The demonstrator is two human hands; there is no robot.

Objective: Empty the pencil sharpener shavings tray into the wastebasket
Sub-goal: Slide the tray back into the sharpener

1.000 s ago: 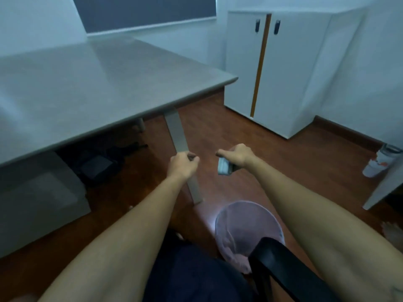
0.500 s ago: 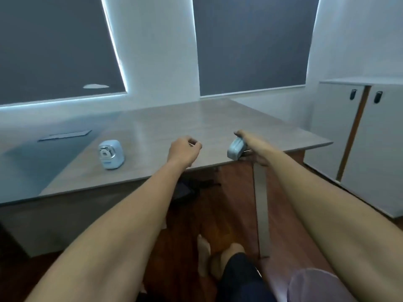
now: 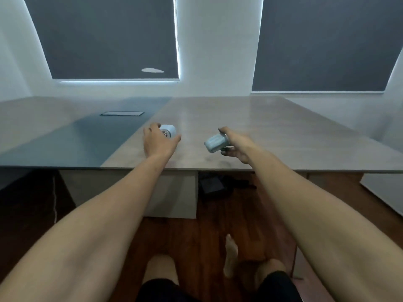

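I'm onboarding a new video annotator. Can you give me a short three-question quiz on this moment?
1. True or false: the right hand holds the shavings tray above the table.
2. What is the left hand reaching around?
A. the sharpener body
B. a mug
C. a drawer handle
3. Fill in: the sharpener body stands on the ____.

Key: 1 true; 2 A; 3 table.

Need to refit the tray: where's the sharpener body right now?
In the head view, the sharpener body stands on the desk left of centre, behind the left hand reaching it.
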